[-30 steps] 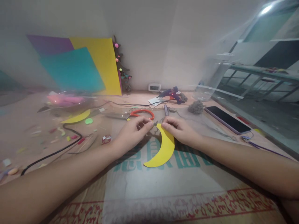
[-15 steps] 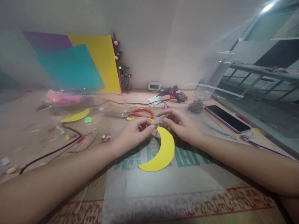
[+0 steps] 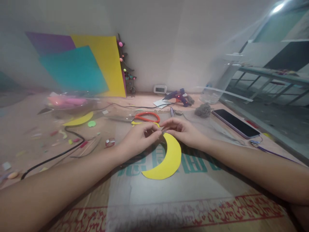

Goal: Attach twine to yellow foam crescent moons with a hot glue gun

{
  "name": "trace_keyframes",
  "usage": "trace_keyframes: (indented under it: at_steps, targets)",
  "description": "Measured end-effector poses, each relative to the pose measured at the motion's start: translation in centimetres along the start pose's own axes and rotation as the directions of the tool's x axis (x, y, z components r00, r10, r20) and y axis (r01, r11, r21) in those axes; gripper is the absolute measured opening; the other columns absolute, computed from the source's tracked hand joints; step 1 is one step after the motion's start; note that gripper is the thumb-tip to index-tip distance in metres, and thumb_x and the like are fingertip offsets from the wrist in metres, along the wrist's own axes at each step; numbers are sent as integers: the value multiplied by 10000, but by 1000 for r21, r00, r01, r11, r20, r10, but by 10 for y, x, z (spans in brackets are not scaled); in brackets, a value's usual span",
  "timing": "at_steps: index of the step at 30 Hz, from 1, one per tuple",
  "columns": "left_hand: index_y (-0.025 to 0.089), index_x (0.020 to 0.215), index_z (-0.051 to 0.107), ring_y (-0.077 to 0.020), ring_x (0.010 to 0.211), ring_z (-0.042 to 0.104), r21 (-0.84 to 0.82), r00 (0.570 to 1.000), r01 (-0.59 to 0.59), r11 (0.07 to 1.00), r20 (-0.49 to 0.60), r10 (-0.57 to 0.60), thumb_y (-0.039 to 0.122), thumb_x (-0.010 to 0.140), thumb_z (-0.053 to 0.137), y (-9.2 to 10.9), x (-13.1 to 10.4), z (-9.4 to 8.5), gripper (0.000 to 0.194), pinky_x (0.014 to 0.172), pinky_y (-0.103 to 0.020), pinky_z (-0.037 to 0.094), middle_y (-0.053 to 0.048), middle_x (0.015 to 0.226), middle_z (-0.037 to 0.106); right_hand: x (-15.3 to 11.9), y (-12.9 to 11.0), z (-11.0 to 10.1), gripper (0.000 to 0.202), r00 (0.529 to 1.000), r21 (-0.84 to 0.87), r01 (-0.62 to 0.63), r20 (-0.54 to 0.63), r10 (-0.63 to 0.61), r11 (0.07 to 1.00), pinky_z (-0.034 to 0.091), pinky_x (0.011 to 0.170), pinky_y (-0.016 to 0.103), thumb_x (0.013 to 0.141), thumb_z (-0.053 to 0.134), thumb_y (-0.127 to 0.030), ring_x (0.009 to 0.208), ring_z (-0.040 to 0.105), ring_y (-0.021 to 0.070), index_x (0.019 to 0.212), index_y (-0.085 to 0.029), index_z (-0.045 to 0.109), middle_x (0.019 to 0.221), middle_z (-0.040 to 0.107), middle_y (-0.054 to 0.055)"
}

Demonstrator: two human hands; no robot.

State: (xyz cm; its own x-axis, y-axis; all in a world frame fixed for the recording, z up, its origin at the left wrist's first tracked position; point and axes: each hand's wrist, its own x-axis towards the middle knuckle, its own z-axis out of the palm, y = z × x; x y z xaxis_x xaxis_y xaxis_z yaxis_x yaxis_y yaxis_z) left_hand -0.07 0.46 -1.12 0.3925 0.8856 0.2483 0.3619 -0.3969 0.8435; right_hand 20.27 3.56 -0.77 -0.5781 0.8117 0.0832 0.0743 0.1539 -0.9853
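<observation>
A flat yellow crescent-moon cutout [image 3: 172, 161] lies on the printed board, its upper tip up against my fingers. My left hand [image 3: 145, 135] is closed in a pinch just left of that tip, on a thin grey strand [image 3: 163, 131] like yarn. From the other side my right hand [image 3: 184, 131] also pinches at the strand, its thumb and index finger nearly meeting my left fingertips. The fingers hide most of the strand and how it joins the cutout. Just beyond my left hand lie scissors [image 3: 147, 116] with red and yellow handles.
A purple glue gun [image 3: 177, 96], a small white digital clock [image 3: 160, 89] and a ball of grey yarn [image 3: 203, 110] stand at the back. To the right is a phone [image 3: 235, 123]. Coloured sheets [image 3: 74, 69] lean on the wall; a black cable [image 3: 53, 158] crosses scraps on the left.
My right hand has moved left and closed its fingers at the crescent's tip, where they were apart before. The crescent has shifted very slightly. My left hand keeps its pinch.
</observation>
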Motion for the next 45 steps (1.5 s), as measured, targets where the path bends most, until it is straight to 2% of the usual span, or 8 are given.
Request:
trace_keyframes:
  at_steps: [6, 11, 17, 20, 26, 37, 45]
  targets:
    - [158, 830, 648, -116, 669, 619, -4, 1000, -4, 1000, 11, 4, 366, 919, 535, 1, -1, 0, 253, 624, -211, 461, -11, 758, 693, -1, -1, 0, 208, 998, -51, -53, -39, 51, 997, 468, 592, 234, 829, 667, -311, 646, 596, 102, 989, -183, 632, 818, 668, 2]
    - [159, 842, 652, -116, 658, 603, 23, 1000, -10, 1000, 7, 10, 367, 917, 538, 0, -1, -1, 249, 603, -209, 448, -11, 760, 686, -3, -6, 0, 258, 998, -134, -47, -42, 42, 990, 444, 577, 249, 812, 670, -387, 643, 570, 117, 950, -171, 644, 808, 660, 18]
    - [155, 823, 656, -110, 639, 579, 52, 1000, -10, 999, 14, 10, 335, 914, 530, 1, 0, -1, 238, 594, -208, 433, -9, 748, 678, -1, -8, 1, 285, 996, -184, -66, -68, 55, 981, 400, 529, 238, 766, 699, -427, 573, 502, 98, 815, -162, 606, 687, 591, -13]
    - [151, 813, 660, -109, 641, 568, 75, 999, -18, 997, 28, 16, 318, 910, 528, 2, 1, -1, 233, 586, -208, 421, -11, 745, 672, -1, -8, 1, 293, 996, -199, -63, -77, 48, 978, 384, 511, 232, 766, 700, -433, 558, 483, 96, 806, -166, 586, 645, 555, -30]
    - [147, 823, 659, -113, 671, 576, 80, 998, -45, 996, 47, 42, 290, 905, 529, 2, 1, -1, 210, 609, -216, 428, -17, 772, 673, -2, -7, 0, 244, 997, -229, -41, -80, 24, 973, 382, 526, 242, 810, 651, -400, 568, 472, 97, 825, -165, 585, 672, 549, -25]
    - [150, 817, 660, -101, 663, 546, 111, 994, -96, 989, 69, 89, 298, 910, 530, 0, 0, -2, 218, 599, -208, 407, 0, 751, 637, -2, -12, 2, 267, 996, -240, -49, -82, 30, 970, 383, 546, 245, 765, 685, -410, 602, 486, 108, 788, -164, 585, 691, 572, -14]
    - [152, 817, 664, -106, 675, 549, 134, 994, -99, 986, 68, 90, 313, 911, 531, -1, -1, -2, 230, 610, -215, 409, -4, 761, 635, 0, -9, 1, 192, 997, -263, -4, -73, -15, 965, 388, 581, 243, 787, 655, -345, 631, 494, 105, 775, -163, 595, 707, 581, -14]
